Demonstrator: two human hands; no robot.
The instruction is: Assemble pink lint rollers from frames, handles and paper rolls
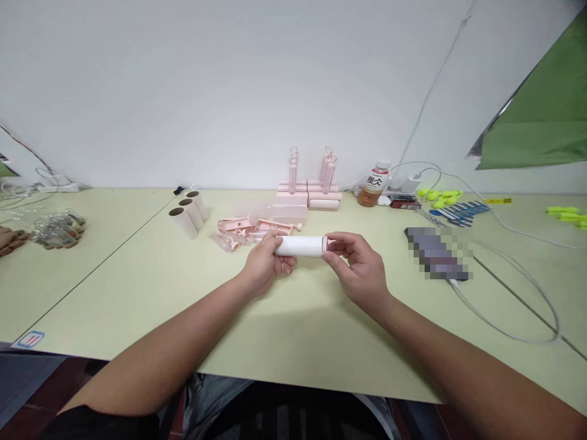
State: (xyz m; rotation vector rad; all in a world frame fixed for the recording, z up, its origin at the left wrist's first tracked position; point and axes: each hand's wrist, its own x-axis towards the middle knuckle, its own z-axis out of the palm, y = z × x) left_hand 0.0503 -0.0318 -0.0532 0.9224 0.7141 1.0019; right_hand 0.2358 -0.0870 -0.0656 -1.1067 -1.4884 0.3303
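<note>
A white roll (300, 246) is held level above the table between my two hands. My left hand (267, 264) is wrapped round its left end. At its right end, the fingers and thumb of my right hand (356, 263) pinch a pink end piece (325, 244), which sits against the roll. Just behind the roll lies a loose pile of pink plastic parts (238, 226). Farther back are stacked pink pieces (291, 205), a white roll in a pink holder (323, 204), and upright pink handles (293, 174).
Three white rolls (184, 221) stand at the left. At the right are a drink bottle (373, 184), a phone (435, 253) with its cable, blue strips (461, 212) and yellow-green items (440, 196). Another person's hand (11, 239) shows at the far left beside clear-wrapped items (59, 229).
</note>
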